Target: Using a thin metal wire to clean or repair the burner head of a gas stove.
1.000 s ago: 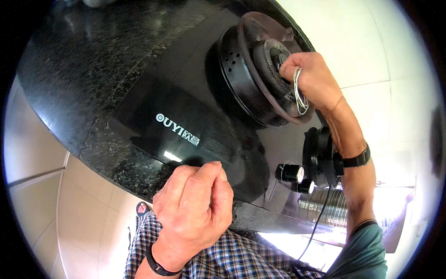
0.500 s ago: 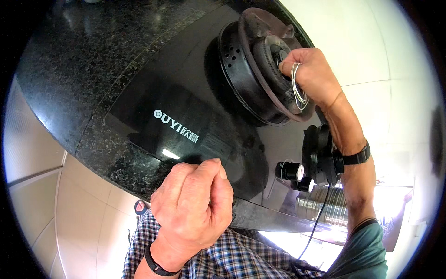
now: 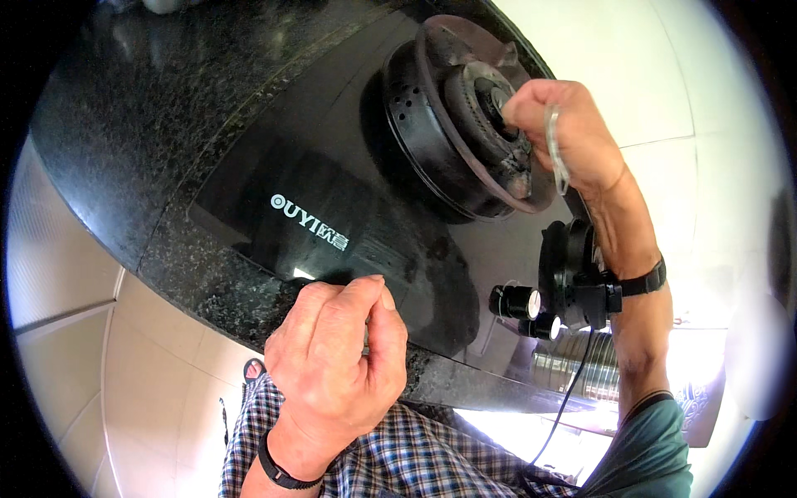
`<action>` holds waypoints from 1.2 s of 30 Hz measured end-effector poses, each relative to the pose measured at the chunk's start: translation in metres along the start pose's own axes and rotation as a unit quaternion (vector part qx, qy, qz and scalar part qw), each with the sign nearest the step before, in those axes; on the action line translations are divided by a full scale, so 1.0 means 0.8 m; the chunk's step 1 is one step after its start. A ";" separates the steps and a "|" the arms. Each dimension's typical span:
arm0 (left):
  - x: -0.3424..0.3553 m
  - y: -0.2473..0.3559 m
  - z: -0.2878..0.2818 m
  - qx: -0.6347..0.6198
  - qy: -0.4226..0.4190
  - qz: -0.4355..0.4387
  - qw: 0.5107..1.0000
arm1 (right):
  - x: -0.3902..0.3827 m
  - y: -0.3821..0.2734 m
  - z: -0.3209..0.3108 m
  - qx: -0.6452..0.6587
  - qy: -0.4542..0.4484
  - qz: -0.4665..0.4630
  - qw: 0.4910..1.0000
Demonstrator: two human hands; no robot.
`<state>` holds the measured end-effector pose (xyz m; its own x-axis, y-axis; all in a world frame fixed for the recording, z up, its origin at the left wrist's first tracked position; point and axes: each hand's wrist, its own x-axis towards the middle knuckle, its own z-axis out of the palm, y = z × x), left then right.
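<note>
A black gas burner (image 3: 457,153) with a rust-brown pan support ring (image 3: 425,91) stands on a glossy dark hob. Over its centre, my right hand (image 3: 573,133) pinches a thin silvery wire, whose looped coil (image 3: 554,149) hangs at the fingers and is smeared by motion. The fingertips are beside the inner burner cap (image 3: 501,98); whether they touch it I cannot tell. My left hand (image 3: 340,353) is closed, thumb against the forefinger, above the hob's front edge. Anything inside it is hidden.
Two black control knobs (image 3: 515,302) with white ends and a black round device (image 3: 573,270) with a cable are near my right forearm. Speckled dark stone counter (image 3: 178,108) surrounds the hob at left. Pale wall tiles (image 3: 656,75) rise at far right.
My right hand has shifted slightly right and up off the burner's middle, swinging the wire coil with it. My left hand has moved only a little and stays closed.
</note>
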<state>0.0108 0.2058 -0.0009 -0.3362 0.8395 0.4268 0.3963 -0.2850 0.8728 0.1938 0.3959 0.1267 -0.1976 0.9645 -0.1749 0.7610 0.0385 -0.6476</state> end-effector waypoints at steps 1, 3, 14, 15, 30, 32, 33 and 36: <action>0.000 -0.001 0.000 -0.001 -0.002 -0.005 1.000 | -0.004 0.001 -0.005 0.001 0.001 0.001 1.000; -0.001 0.000 0.001 -0.003 0.002 -0.001 1.000 | -0.014 0.007 -0.018 0.175 -0.001 -0.072 0.982; 0.000 0.008 0.012 0.028 0.042 0.008 0.999 | -0.135 0.043 -0.034 0.108 0.125 -0.015 0.986; 0.001 0.014 0.010 0.025 0.049 -0.007 0.998 | -0.159 0.040 -0.041 0.103 0.130 0.001 0.986; -0.069 0.104 -0.010 -0.265 -0.123 -0.286 0.912 | -0.342 0.073 0.030 0.138 0.261 -0.094 0.951; -0.115 0.164 -0.013 -0.269 -0.200 -0.367 0.867 | -0.351 0.077 0.042 0.105 0.288 -0.119 0.944; -0.129 0.190 -0.013 -0.290 -0.228 -0.359 0.857 | -0.356 0.074 0.046 0.079 0.310 -0.125 0.939; -0.172 0.235 -0.002 -0.295 -0.228 -0.359 0.856 | -0.379 0.074 0.065 0.094 0.259 -0.109 0.955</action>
<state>0.1302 0.0359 0.1049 0.1088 0.9512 -0.2887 -0.3179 0.3085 0.8966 0.2664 0.0924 0.1029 0.0295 0.9407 0.3379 0.6024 0.2530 -0.7570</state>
